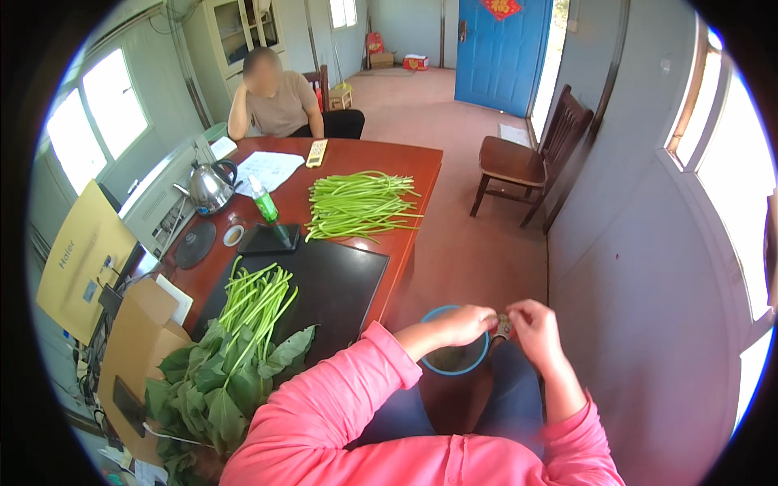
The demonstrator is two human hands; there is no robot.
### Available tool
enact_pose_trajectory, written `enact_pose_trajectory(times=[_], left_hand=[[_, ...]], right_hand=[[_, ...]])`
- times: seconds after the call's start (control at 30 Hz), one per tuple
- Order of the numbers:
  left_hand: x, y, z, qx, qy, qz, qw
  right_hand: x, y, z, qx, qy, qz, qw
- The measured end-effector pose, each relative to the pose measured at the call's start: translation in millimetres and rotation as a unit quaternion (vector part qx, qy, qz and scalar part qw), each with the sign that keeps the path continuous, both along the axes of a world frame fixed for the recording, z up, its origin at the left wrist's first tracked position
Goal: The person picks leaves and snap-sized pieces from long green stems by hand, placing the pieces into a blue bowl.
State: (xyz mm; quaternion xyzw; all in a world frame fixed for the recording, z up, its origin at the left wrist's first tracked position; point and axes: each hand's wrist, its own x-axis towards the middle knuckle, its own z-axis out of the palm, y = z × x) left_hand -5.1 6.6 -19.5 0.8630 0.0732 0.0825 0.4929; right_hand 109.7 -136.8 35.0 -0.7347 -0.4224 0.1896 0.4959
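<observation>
My left hand (pixel 471 324) is over a bin with a blue rim (pixel 485 352), its fingertips pinched together. Close by on its right, my right hand (pixel 536 328) is raised with thumb and forefinger also pinched. Whether anything thin sits between the fingers is too small to tell. A shoe (pixel 504 326) shows behind the fingertips. To the left on the desk (pixel 425 164) lies a bunch of green stalks (pixel 258 297) with large leaves (pixel 225 389) still attached. Farther back, a pile of leafless green stalks (pixel 364 206) is laid side by side.
On the desk stand a steel kettle (pixel 211 188), a green spray bottle (pixel 264 200), a dark phone (pixel 269 239) and papers (pixel 267 170). A cardboard box (pixel 137 352) and a monitor (pixel 85 261) line its left. Another person (pixel 279 103) sits at the far end. A wooden chair (pixel 516 161) stands right.
</observation>
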Motion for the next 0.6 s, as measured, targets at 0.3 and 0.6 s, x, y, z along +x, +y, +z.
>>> enact_pose_trajectory(times=[0.3,0.6], left_hand=[[-9.4,-17.1,22.6,-0.286,0.163,-0.176,0.928],[-13.6,-13.8,26.3,-0.321,0.151,-0.186,0.916]], right_hand=[[-24.3,-44.9,-14.8,0.035,0.197,0.0,0.98],[-29.3,-43.1,-18.4,0.079,0.188,-0.029,0.979]])
